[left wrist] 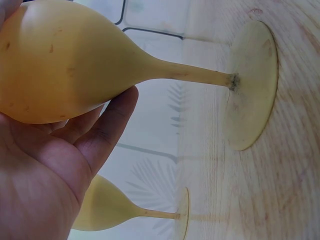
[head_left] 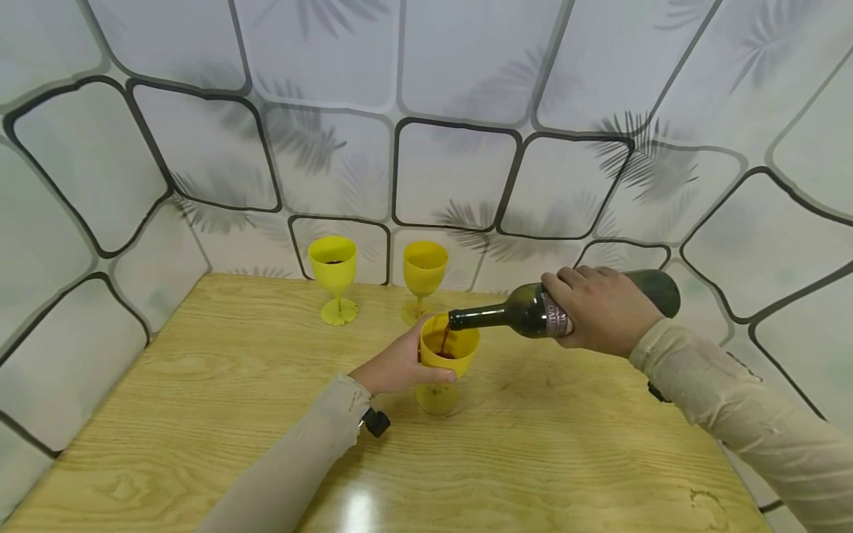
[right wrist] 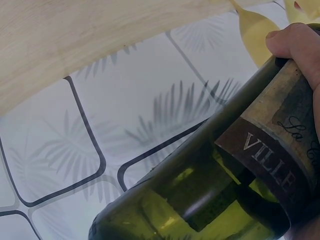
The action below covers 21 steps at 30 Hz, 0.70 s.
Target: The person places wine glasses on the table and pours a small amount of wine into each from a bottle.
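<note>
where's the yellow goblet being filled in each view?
Head: the held goblet sits centre, left hand round its bowl, under the bottle mouth.
Left wrist: its bowl fills the upper left, stem running right to the foot.
Right wrist: cannot tell; only yellow slivers at the top right.
Shared landmark: the wooden table.

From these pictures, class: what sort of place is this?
Probably a staged indoor corner: a wooden table against leaf-printed tile-pattern walls, with yellow goblets and a wine bottle.
</note>
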{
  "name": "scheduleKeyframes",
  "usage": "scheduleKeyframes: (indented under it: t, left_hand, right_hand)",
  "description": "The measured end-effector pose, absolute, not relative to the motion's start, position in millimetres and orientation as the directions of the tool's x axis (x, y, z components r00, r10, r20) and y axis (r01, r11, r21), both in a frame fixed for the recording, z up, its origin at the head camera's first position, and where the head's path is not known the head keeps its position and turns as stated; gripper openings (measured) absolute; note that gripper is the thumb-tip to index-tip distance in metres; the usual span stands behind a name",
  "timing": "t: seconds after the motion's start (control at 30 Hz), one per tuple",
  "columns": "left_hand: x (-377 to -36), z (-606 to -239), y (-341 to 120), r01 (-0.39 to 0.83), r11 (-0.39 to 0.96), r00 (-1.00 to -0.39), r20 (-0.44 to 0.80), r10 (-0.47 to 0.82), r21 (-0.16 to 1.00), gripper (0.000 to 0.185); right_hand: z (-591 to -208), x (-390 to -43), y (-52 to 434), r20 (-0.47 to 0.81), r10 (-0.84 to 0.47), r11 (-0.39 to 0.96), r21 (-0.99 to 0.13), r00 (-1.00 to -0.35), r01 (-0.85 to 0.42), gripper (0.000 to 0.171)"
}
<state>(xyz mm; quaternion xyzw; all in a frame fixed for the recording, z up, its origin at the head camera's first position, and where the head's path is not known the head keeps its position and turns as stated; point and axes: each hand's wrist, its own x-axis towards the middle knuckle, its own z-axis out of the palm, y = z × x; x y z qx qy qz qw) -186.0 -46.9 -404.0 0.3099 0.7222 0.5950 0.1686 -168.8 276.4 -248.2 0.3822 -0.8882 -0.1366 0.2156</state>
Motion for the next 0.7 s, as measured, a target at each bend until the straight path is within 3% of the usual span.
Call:
scheduleKeyframes:
  t: [0.7]
  left_hand:
    - [-186.8, -405.8, -46.8, 0.263, 0.1, -0.75, 0.138, 0.647, 0.96, 0.086]
  right_hand:
    - [-249.1, -169.7, 278.7, 0.283, -0.746, 0.662, 0.415, -0.602, -0.624, 0.068]
